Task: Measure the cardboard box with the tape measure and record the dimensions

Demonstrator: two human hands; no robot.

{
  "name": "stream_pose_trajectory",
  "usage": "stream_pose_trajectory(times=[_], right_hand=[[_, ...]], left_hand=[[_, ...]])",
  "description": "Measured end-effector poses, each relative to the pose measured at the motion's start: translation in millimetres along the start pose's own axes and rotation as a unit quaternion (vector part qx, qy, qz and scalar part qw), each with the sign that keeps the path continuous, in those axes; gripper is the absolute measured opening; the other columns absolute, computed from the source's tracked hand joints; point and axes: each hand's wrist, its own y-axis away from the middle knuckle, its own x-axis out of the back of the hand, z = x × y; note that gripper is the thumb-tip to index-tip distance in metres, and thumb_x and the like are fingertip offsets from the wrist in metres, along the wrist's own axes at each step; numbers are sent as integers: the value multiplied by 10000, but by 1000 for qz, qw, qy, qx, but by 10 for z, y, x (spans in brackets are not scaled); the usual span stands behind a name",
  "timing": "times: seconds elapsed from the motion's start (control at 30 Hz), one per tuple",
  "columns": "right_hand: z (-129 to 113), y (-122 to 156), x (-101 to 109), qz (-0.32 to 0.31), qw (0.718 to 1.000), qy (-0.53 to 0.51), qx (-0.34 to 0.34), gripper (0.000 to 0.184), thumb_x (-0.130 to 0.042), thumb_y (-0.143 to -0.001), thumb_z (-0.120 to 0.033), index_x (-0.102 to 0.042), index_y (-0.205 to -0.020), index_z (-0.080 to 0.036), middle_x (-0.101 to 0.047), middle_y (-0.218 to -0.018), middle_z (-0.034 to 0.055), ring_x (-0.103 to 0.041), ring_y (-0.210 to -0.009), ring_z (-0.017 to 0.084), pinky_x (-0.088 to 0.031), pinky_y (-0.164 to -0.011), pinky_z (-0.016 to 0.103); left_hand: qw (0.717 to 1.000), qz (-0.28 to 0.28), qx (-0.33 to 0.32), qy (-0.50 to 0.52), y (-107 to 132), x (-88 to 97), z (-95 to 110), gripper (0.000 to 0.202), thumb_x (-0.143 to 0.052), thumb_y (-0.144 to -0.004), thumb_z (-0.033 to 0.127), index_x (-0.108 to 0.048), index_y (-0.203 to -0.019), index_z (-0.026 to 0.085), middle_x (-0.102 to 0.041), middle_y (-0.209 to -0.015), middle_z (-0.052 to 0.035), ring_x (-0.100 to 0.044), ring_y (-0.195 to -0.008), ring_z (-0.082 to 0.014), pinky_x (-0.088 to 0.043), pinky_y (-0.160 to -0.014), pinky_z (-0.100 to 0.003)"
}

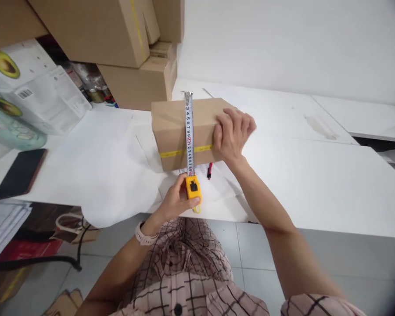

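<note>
A brown cardboard box (174, 127) with a strip of yellow tape lies on the white table (316, 175). My left hand (175, 199) is closed round a yellow tape measure (193, 188) at the box's near edge. Its white blade (188, 131) runs over the top of the box to the far edge. My right hand (232, 134) rests on the box's right end, fingers curled over the top. A red and black pen (210, 170) lies on paper just below the box.
Large cardboard boxes (118, 39) are stacked at the back left, beside white printed packages (36, 92). A dark phone (21, 173) lies at the table's left edge. Bags and a black cable (52, 259) are on the floor at the left.
</note>
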Motion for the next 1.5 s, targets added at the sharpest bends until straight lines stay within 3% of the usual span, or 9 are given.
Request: stream_pose_trajectory(times=[0.23,0.43,0.73,0.87,0.97,1.1,1.2,1.37,1.5], right_hand=[[237,843,-139,-151,987,-60,2,346,-373,-998,-367,-685,-964,-222,-723,-886,118,-642,-864,265,-427,-813,406],[148,724,-100,-312,946,-68,-50,341,-463,-981,-539,-615,-1055,-243,-753,-961,65,-664,-800,242,-381,-650,314],[321,478,71,-417,909,-17,-14,251,-504,-883,-189,-657,-1081,-201,-737,-824,89,-673,-734,262,-450,-683,367],[555,623,462,-511,780,-352,-79,218,-517,-915,-313,-703,-974,-215,-732,-763,57,-690,-687,213,-528,-659,364],[714,740,723,-476,693,-525,-130,329,-600,-911,-502,-724,-1069,-241,-780,-969,105,-739,-905,265,-578,-793,442],[703,800,667,-310,761,-541,-181,328,-801,-772,-550,-668,-892,-275,-734,-794,41,-692,-769,224,-554,-750,410],[549,792,342,-197,796,-524,-230,482,-643,-858,-684,-512,-678,-256,-493,-518,-38,-502,-519,143,-461,-588,330],[347,793,-72,-299,708,-585,-260,635,-508,-818,-847,-632,-988,-248,-698,-772,44,-667,-757,214,-518,-708,368],[352,854,-158,-259,740,-559,-271,459,-784,-722,-655,-604,-796,-239,-611,-708,-10,-566,-656,152,-469,-647,320]], left_hand=[[999,14,-6,-49,11,8,30,579,-800,-784,366,-465,-1233,220,-642,-1097,-61,-635,-929,-190,-550,-823,-330],[999,9,-4,-38,17,13,8,553,-785,-815,368,-474,-1249,224,-636,-1152,-72,-633,-949,-185,-558,-824,-319],[1000,9,-6,-29,14,8,31,560,-795,-803,385,-475,-1229,213,-642,-1116,-71,-641,-951,-189,-553,-811,-309],[999,6,-13,-37,19,15,41,544,-792,-804,384,-484,-1218,211,-643,-1115,-73,-641,-941,-193,-554,-808,-320],[999,2,-20,-50,24,25,27,512,-783,-820,373,-495,-1216,221,-648,-1127,-68,-644,-950,-193,-556,-818,-321],[999,8,-15,-44,28,30,-10,538,-792,-811,361,-494,-1237,224,-650,-1134,-73,-654,-970,-211,-571,-830,-346],[999,12,-8,-38,30,23,-15,558,-797,-805,358,-489,-1249,222,-651,-1140,-84,-659,-989,-225,-579,-848,-364],[999,14,10,-36,40,15,16,558,-795,-806,344,-489,-1258,228,-648,-1159,-84,-666,-987,-223,-586,-854,-365],[999,14,29,-28,50,16,9,580,-802,-798,331,-479,-1270,239,-644,-1177,-86,-669,-1017,-238,-592,-853,-367]])
